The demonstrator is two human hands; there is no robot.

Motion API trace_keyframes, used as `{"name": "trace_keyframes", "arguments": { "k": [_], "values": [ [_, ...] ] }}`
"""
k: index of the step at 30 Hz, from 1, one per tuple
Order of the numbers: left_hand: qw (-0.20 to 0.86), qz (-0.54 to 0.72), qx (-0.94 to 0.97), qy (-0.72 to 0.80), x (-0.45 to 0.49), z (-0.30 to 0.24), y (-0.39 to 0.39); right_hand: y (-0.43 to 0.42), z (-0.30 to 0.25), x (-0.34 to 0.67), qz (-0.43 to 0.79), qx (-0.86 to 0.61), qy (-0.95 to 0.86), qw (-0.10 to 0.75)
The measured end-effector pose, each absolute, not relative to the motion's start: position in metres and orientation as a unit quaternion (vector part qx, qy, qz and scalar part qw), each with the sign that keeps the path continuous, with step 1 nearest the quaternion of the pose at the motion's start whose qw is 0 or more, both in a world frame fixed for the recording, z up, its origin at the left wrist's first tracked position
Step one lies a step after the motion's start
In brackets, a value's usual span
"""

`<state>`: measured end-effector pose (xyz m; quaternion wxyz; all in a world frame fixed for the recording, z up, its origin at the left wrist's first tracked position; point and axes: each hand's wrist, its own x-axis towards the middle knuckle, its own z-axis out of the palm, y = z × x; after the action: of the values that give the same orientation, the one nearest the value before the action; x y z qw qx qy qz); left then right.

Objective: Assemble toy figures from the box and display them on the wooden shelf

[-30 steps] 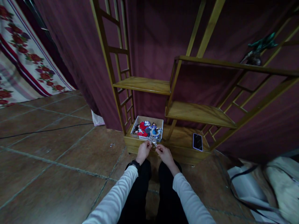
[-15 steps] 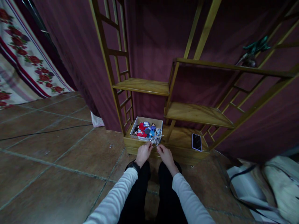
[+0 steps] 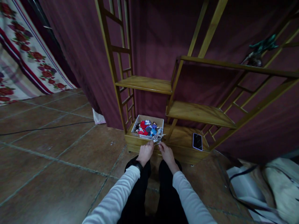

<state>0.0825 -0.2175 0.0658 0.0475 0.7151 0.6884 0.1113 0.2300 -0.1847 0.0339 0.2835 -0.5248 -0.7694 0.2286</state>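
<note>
Just in front of a white cardboard box [image 3: 138, 119], my two hands meet at a small bundle of clear, shiny plastic packaging [image 3: 157, 138]. My left hand [image 3: 146, 151], with a dark watch on its wrist, is closed on the bundle's left side. Fingertips of my right hand [image 3: 166, 153] pinch its right edge. What the plastic contains, if anything, is too small to make out. Inside the box lie several small colourful figures [image 3: 147, 127] in red, blue, white and black, heaped together. The box rests on the low base of a wooden shelf unit.
A phone [image 3: 197, 141] lies on the right part of the wooden shelf unit [image 3: 187, 137]. Higher up at right stands a green ornament [image 3: 263, 46]. Bags [image 3: 277, 183] sit on the tiled floor at right. A black cable [image 3: 46, 128] crosses the floor at left.
The view has shifted slightly, moving the shelves a little to the right in the picture. Both hands stay at the plastic bundle, with the right fingers slightly repositioned.
</note>
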Motion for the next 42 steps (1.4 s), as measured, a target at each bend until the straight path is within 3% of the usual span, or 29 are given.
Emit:
{"name": "trace_keyframes", "arguments": {
  "k": [20,42],
  "values": [
    [-0.074,0.108,0.752,0.646,0.076,0.051,-0.216,-0.182,0.026,0.229,0.282,-0.482,-0.766,0.319],
    [-0.077,0.096,0.759,0.64,0.072,0.056,-0.221,-0.188,0.032,0.227,0.26,-0.492,-0.773,0.305]
  ]
}}
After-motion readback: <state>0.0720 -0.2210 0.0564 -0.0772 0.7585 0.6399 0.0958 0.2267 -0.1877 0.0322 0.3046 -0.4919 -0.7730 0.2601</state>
